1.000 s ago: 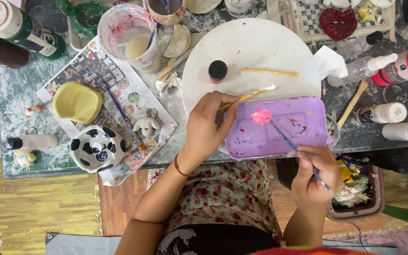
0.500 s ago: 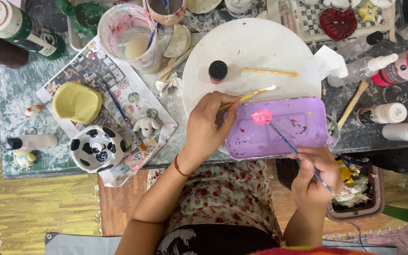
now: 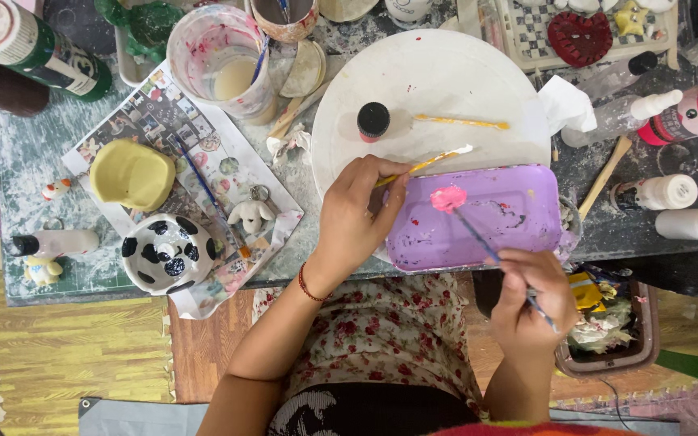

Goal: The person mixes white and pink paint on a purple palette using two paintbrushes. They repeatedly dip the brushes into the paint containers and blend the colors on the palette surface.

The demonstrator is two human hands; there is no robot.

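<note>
Since the earlier frames almost nothing has shifted: the right hand (image 3: 536, 297) has eased a touch lower with its brush, and the left hand (image 3: 355, 211) stays where it was. The table (image 3: 18, 153), grey and paint-smeared, carries everything. On it the large white disc (image 3: 446, 77) lies under a black-capped bottle (image 3: 373, 121) and a yellow stick (image 3: 462, 123). The purple tray (image 3: 510, 222) sits at the near edge of the table, overlapping the disc, with a blob of pink paint (image 3: 447, 198) near its upper left corner. To the left a magazine sheet (image 3: 163, 129) bears a yellow dish (image 3: 131, 173), a black-and-white spotted cup (image 3: 165, 252) and a small white dog figure (image 3: 250, 214). Behind it stands a plastic cup (image 3: 224, 60) of cloudy water. White paint bottles (image 3: 692, 222) lie at the right edge of the table. The left hand rests on the tray's left end, fingers closed round a yellow brush (image 3: 426, 164) whose white tip points out over the disc. The right hand, off the table's edge, pinches a thin blue brush (image 3: 486, 246) whose tip touches the pink paint.
</note>
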